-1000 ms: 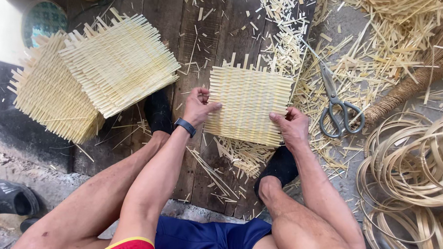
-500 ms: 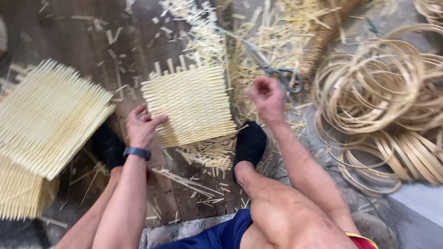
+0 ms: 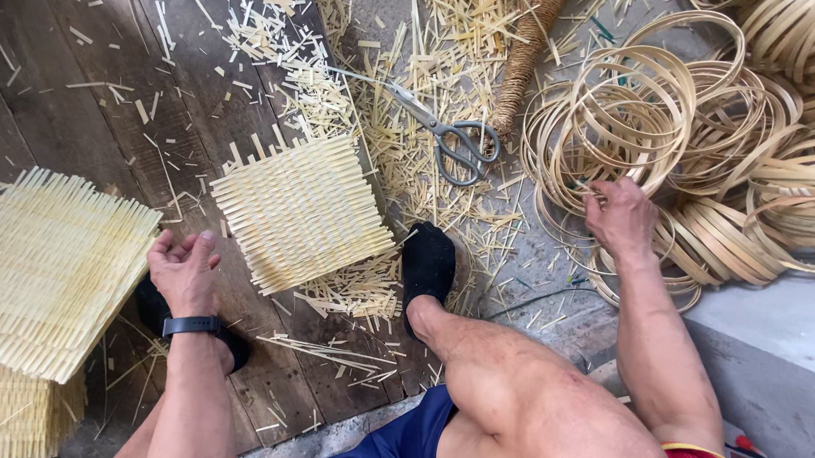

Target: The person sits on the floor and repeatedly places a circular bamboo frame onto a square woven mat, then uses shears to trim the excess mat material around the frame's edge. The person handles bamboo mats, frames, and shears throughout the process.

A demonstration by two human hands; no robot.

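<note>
The left hand (image 3: 185,271) rests low left with fingers loosely curled, holding nothing, just beside the mat (image 3: 301,212) at centre. At right, the right hand (image 3: 620,214) has its fingers closed on the hoops (image 3: 664,112). Scissors (image 3: 447,136) lie beyond the mat.

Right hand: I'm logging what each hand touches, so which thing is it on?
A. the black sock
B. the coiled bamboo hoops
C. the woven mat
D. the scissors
B: the right hand is on the coiled bamboo hoops, away from the scissors and the woven mat.
</note>
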